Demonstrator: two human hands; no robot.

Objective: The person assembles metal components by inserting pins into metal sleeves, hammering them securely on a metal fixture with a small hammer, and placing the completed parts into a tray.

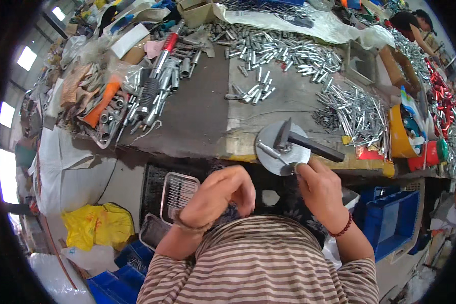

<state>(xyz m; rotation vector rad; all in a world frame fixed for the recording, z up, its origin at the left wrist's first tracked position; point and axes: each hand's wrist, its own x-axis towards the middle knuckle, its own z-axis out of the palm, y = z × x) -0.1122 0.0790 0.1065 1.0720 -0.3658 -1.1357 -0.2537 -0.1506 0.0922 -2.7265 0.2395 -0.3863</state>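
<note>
My right hand (321, 190) is at the near right rim of a round grey metal disc (268, 134) on the bench edge. Thumb and forefinger pinch a small metal piece whose exact kind is too small to tell. On the disc lies a hammer (314, 147), its dark handle pointing right past the rim. A short silver metal tube (271, 150) rests in front of the hammer head. My left hand (223, 190) hangs over my lap, left of the disc, with fingers loosely bent downward and nothing visible in them.
Silver tubes (289, 55) are heaped at the back; thin rods (359, 114) pile up at right beside a yellow container (400, 131). Sockets and tools (152, 91) crowd the left. Below stand a wire basket (180, 190) and blue crates (390, 218). A person (415, 25) is at far right.
</note>
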